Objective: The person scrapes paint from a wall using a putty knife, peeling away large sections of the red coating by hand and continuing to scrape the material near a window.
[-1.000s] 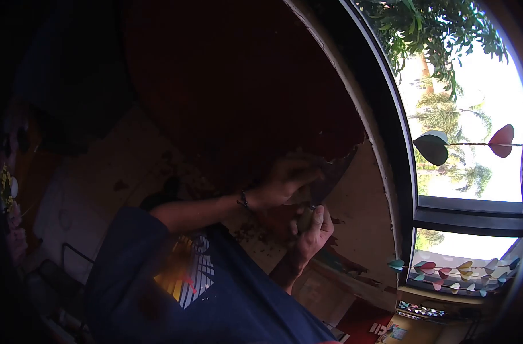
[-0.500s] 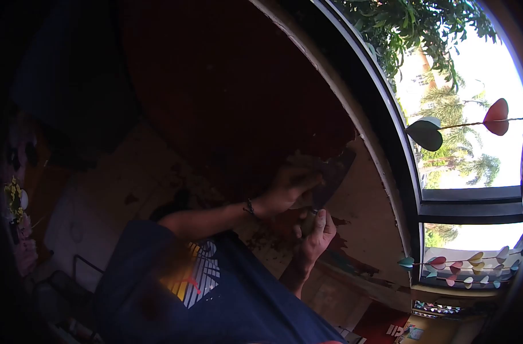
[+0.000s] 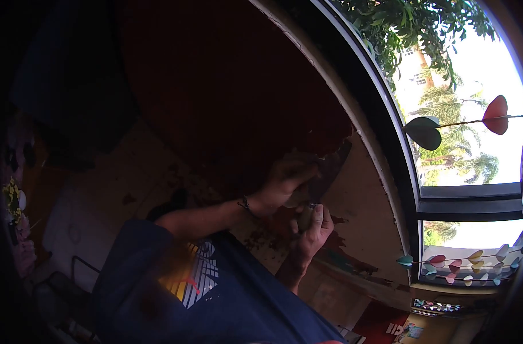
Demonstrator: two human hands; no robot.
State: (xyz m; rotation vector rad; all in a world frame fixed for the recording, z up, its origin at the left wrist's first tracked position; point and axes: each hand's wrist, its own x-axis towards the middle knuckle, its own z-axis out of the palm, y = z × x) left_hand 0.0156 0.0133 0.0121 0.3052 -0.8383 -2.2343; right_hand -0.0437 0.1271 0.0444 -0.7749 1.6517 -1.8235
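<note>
My right hand is closed round the thick handle of a tool with a small metal end by the thumb. Just above and left of it is my left hand, a dark bracelet at its wrist. Its fingers are bent together towards a dark, purplish flat piece beside the wall; what they grip is too dim to make out. Both hands are close to a pale wall surface where dark red paint ends in a ragged, flaked edge.
A curved, dark-framed window stands at the right, with trees outside. Strings of paper hearts cross it. My blue shirt fills the lower middle. Pink and yellow decorations show at the far left.
The view has shifted, bringing the window's upper hearts higher in the frame. Both hands stay close together at the ragged paint edge, with only small movements. The right hand keeps its hold on the handle.
</note>
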